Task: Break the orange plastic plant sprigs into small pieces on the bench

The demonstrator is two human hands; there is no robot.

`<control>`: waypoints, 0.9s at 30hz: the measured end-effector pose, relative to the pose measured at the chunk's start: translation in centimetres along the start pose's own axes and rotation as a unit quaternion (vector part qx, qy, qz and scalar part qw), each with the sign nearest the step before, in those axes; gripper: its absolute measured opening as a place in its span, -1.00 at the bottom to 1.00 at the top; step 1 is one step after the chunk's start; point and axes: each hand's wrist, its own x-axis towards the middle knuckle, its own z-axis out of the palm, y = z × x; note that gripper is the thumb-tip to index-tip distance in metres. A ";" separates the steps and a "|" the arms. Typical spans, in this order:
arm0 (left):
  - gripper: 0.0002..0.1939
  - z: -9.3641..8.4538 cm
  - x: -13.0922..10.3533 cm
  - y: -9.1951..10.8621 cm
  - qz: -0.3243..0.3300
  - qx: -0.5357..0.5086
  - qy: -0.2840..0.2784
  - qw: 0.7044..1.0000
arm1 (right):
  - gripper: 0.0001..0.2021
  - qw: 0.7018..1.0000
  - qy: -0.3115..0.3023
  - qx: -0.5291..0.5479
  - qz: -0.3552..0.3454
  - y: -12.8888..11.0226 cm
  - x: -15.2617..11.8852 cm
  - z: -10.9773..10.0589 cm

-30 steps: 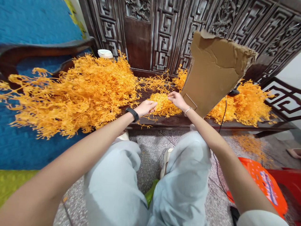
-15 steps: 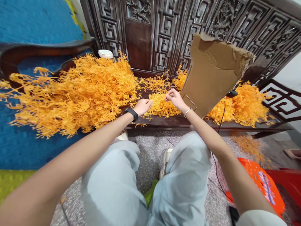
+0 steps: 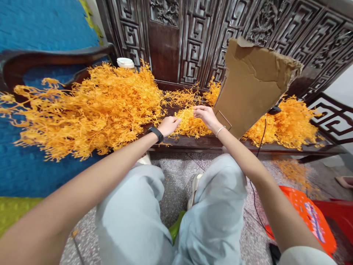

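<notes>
My left hand [image 3: 168, 126], with a black band on its wrist, is closed in a pinch on a thin yellow-orange plastic sprig [image 3: 184, 113]. Facing it, my right hand [image 3: 205, 115] wears a light bracelet and has its fingers drawn together at the sprig's other side. What lies between the right fingertips is too small to make out. Below and between both hands sits a small heap of orange plastic sprigs [image 3: 193, 127] on the dark wooden bench [image 3: 187, 143]. A big pile of branched orange plastic sprigs [image 3: 110, 106] spreads left of my left hand.
A torn cardboard piece [image 3: 248, 84] leans upright right of my hands, with another orange pile [image 3: 295, 123] beyond it. Behind stands the carved bench back [image 3: 165, 48]. A white tub [image 3: 125, 63] is at the back left. A black cable [image 3: 261, 140] hangs down near an orange-red stool [image 3: 306, 217].
My right hand's fingers have straightened from a tighter curl and point more to the left. My left hand keeps its pinch with barely any movement. The view has shifted slightly.
</notes>
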 end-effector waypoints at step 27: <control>-0.66 0.2 0.2 0.7 0.038 0.043 -0.009 0.998 | -0.80 1.000 0.010 0.007 -0.023 0.4 0.0 -0.3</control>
